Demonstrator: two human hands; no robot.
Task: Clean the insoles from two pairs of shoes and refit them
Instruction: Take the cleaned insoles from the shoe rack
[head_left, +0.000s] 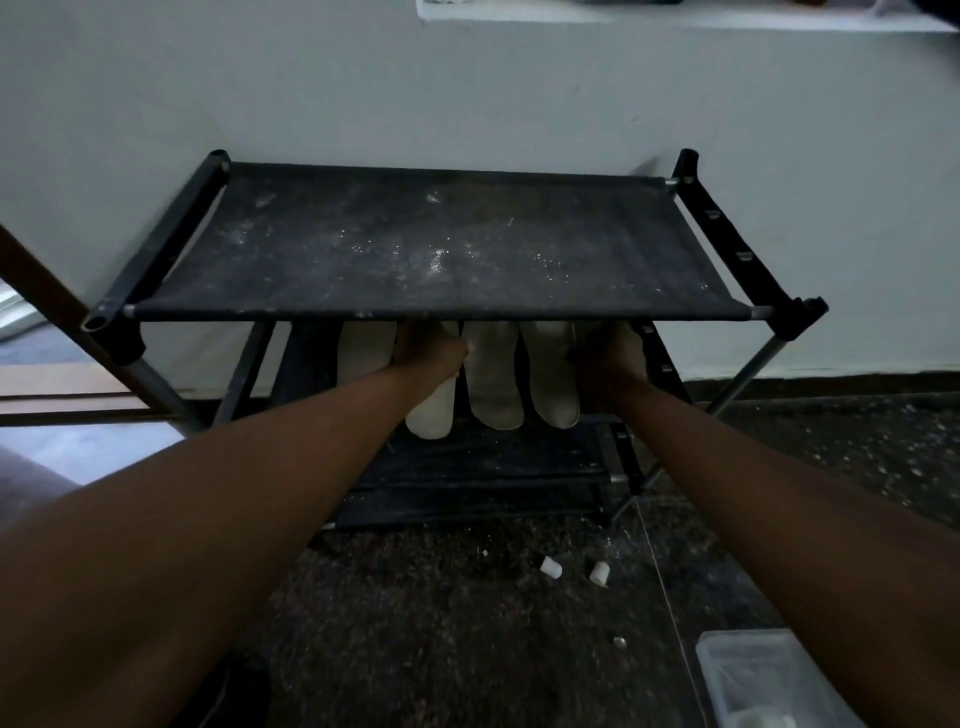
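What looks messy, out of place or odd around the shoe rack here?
The rack's top shelf is dusted with white specks, odd for a bare shelf. Two small white caps lie loose on the floor in front. Both hands, left hand and right hand, reach among pale insoles on the shelf below.

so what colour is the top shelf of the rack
Black fabric, dusted with pale specks: the top shelf shows best in the head view.

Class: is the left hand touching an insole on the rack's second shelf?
Touching. The head view shows the left hand lying over the pale insole beneath it, with no gap.
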